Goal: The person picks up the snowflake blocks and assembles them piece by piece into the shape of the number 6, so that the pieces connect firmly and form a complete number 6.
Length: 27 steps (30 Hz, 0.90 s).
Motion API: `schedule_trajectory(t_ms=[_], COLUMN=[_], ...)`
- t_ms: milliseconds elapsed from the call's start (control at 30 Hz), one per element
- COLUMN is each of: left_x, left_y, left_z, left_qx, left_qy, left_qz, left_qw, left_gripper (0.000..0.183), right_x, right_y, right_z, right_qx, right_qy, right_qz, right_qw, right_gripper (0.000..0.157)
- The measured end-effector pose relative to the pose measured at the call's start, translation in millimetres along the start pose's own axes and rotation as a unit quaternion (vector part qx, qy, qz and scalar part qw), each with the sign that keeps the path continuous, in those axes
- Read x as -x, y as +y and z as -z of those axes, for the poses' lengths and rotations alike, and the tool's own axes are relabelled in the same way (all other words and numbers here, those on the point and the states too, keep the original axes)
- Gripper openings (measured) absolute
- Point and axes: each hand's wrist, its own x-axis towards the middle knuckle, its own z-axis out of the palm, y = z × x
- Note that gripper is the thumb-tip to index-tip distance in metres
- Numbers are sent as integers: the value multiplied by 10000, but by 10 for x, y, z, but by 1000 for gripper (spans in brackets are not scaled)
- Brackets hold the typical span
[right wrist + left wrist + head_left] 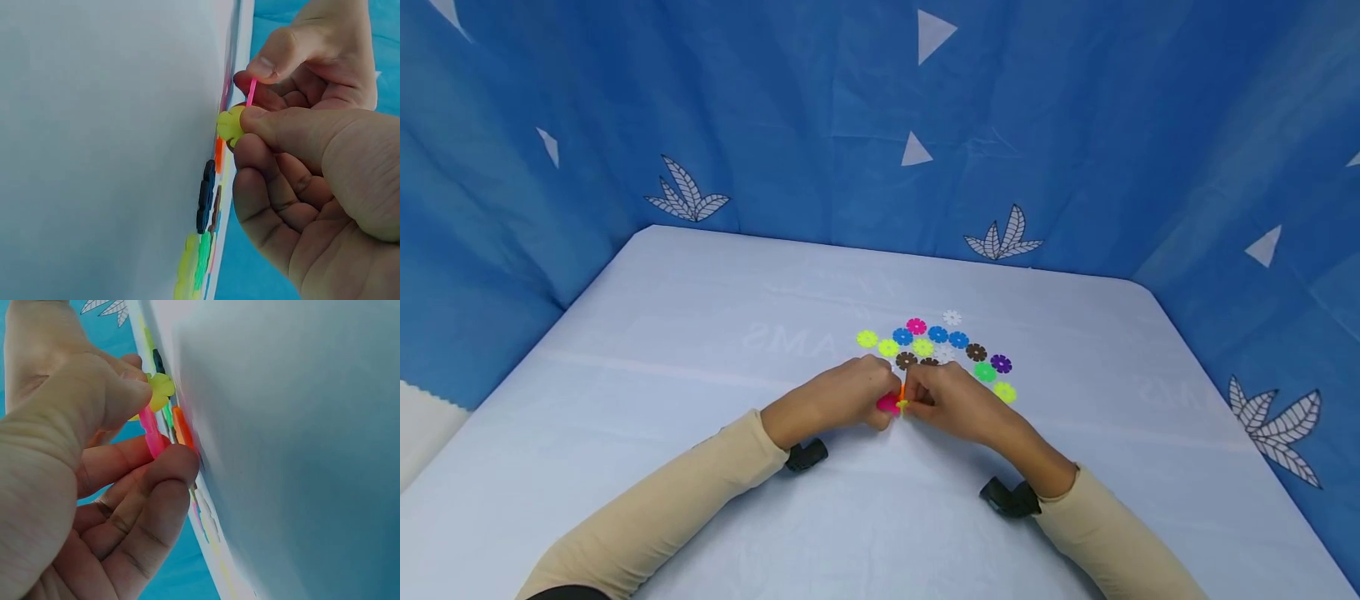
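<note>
My left hand [853, 390] pinches a pink notched plastic disc [151, 432] between thumb and fingers. Facing it, my right hand [961, 402] pinches a yellow flower-shaped disc [229, 127] by its edge. The two discs meet at an angle, the yellow one crossing the pink one's edge, as both wrist views show. Whether their slots are locked together I cannot tell, since fingertips cover part of the joint. Just beyond the fingers an orange disc [181, 428] shows close behind the held pair.
Several loose discs lie on the white-covered table [715, 317] beyond my hands, among them a purple one [1001, 363], a green one [985, 372], a brown one [976, 352] and a pink one [916, 326]. A blue patterned curtain [820, 100] hangs behind the table.
</note>
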Motion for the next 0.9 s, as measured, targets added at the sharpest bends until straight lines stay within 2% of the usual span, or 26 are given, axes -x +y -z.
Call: schedule_trajectory(t_ms=[433, 667, 900], left_x=[7, -1, -20], left_y=[5, 27, 32], left_z=[-22, -12, -35], left_qx=[213, 126, 157], left_qy=[174, -164, -82], left_qz=[31, 142, 127], left_qw=[9996, 9997, 9998], left_gripper=[12, 8, 10], right_x=[-12, -22, -13], right_y=[13, -1, -1], right_z=[-24, -21, -18], right_qx=[-68, -110, -101], right_qy=[17, -35, -58], right_qz=[-288, -455, -483], right_qw=[9996, 9989, 9988], right_gripper=[20, 21, 19])
